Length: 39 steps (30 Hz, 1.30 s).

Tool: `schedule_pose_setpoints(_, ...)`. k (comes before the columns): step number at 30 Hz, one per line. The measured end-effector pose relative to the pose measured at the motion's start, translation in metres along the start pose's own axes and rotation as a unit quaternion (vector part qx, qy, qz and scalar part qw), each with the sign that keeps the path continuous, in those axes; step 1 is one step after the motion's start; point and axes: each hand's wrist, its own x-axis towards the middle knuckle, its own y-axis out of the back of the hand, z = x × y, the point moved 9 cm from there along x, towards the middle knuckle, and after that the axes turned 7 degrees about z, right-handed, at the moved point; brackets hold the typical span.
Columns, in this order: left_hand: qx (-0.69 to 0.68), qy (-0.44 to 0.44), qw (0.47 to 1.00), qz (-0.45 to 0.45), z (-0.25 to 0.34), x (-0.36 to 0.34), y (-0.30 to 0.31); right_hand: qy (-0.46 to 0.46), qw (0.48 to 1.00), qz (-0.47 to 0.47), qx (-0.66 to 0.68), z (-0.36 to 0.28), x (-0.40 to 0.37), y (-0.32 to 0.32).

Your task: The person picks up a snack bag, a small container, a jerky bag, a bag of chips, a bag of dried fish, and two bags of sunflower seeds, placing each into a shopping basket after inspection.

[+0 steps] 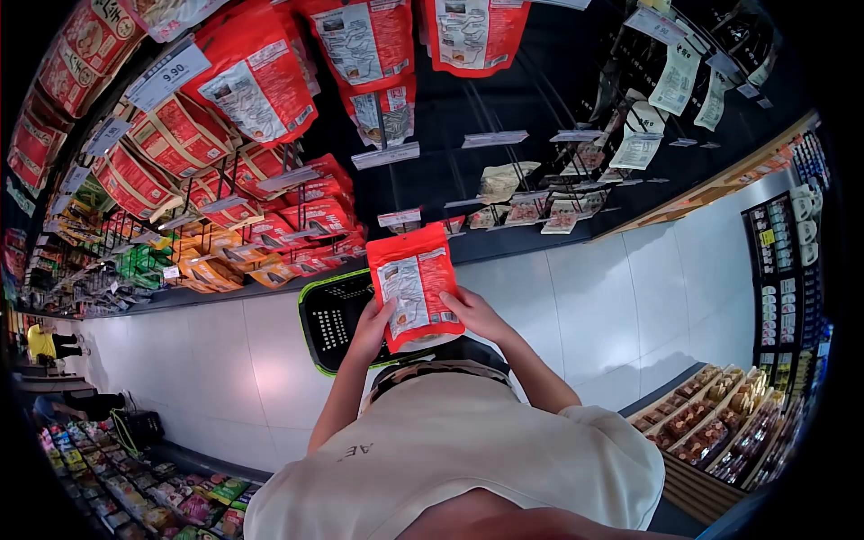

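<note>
Between my two hands is a red snack pouch (416,286) with a pale printed panel, its hang hole at the far end. My left hand (374,326) grips its lower left edge, thumb on top. On the opposite edge, my right hand (470,311) holds it with the thumb across the front. The fingers under the pouch are hidden. Below it and to the left, a black shopping basket (326,335) with a lime-green rim shows in part; the pouch and my left arm cover the rest.
Ahead, a dark rack carries red pouches (261,76) on hooks with price tags (167,74). Orange packs (205,261) hang lower left. Pale tiled floor (576,306) runs between shelves. Snack trays (711,414) stand at right, and a person in yellow (41,342) is far left.
</note>
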Motion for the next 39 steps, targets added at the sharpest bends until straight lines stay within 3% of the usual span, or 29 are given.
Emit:
schedule_pose_setpoints(12, -0.021, 0.04, 0.998, 0.047, -0.025, 0.022, -0.008, -0.036, 0.999, -0.01, 0.001, 0.025, 0.025, 0.026)
schedule_pose_setpoints(16, -0.063, 0.081, 0.992, 0.071, -0.05, 0.032, 0.013, -0.09, 0.989, -0.073, 0.095, 0.04, 0.027, 0.002)
schedule_pose_setpoints(19, -0.084, 0.118, 0.986, 0.086, -0.1, 0.054, 0.059, -0.124, 0.978, -0.095, 0.141, 0.082, 0.039, -0.018)
schedule_pose_setpoints(21, -0.094, 0.134, 0.982, 0.089, -0.13, 0.061, 0.084, -0.203, 0.964, -0.113, 0.132, 0.122, 0.043, -0.035)
schedule_pose_setpoints(23, -0.066, 0.238, 0.959, 0.137, -0.167, 0.053, 0.112, -0.254, 0.955, -0.113, 0.104, 0.154, 0.047, -0.046)
schedule_pose_setpoints(25, -0.085, 0.238, 0.956, 0.146, -0.194, 0.057, 0.135, -0.302, 0.944, -0.112, 0.075, 0.192, 0.056, -0.058)
schedule_pose_setpoints(27, -0.016, 0.256, 0.946, 0.198, -0.217, 0.058, 0.168, -0.373, 0.922, -0.09, 0.052, 0.239, 0.058, -0.067)
schedule_pose_setpoints(32, 0.068, 0.236, 0.95, 0.195, -0.215, 0.062, 0.19, -0.442, 0.892, -0.059, 0.072, 0.336, 0.067, -0.09)
schedule_pose_setpoints(37, 0.069, 0.214, 0.951, 0.211, -0.242, 0.079, 0.229, -0.401, 0.901, -0.102, 0.127, 0.36, 0.084, -0.107)
schedule_pose_setpoints(39, 0.063, 0.216, 0.963, 0.149, -0.234, 0.077, 0.22, -0.378, 0.914, -0.064, 0.132, 0.354, 0.085, -0.105)
